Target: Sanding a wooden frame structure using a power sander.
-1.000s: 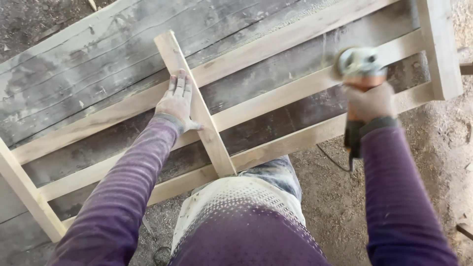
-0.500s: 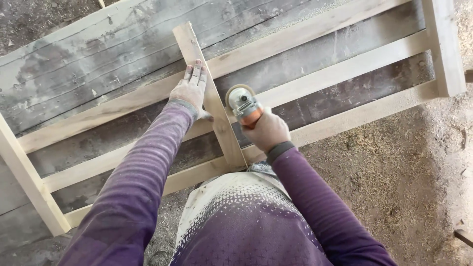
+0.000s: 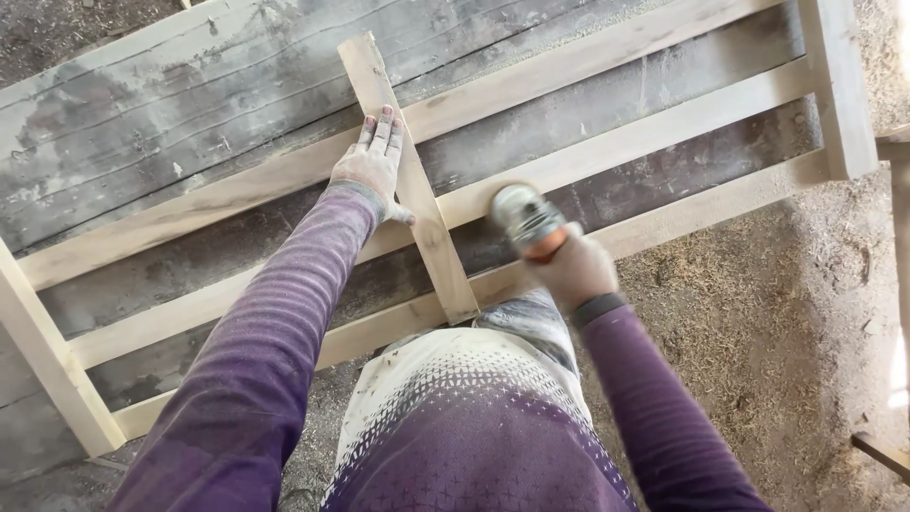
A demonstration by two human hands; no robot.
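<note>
Weathered grey plank table (image 3: 190, 95), dusty and scored along its boards, filling the view from 9 to 1 o'clock; earthen floor (image 3: 758, 313) strewn with sawdust and shavings from 3 to 5 o'clock. Pale wooden frame (image 3: 616, 47) lying flat on the table: three long rails running from 8 toward 2 o'clock, closed by an end post at 2 o'clock and another at 8 o'clock. Loose wooden slat (image 3: 417, 190) laid across the three rails near the centre, its far end at 12 o'clock, its near end over the lowest rail.

Left hand (image 3: 375, 163), at 11 o'clock of centre, lying palm-down on the slat where it crosses the top rail; fingers extended and close together, a flat press rather than a closed grip; purple sleeve dusted with sawdust.

Right hand (image 3: 573, 270), just right of centre, its grip wrapped around the orange body of an angle grinder (image 3: 524, 220); the grinder's grey head over the middle rail, just right of the slat, blurred, so contact with the wood cannot be told.
</note>
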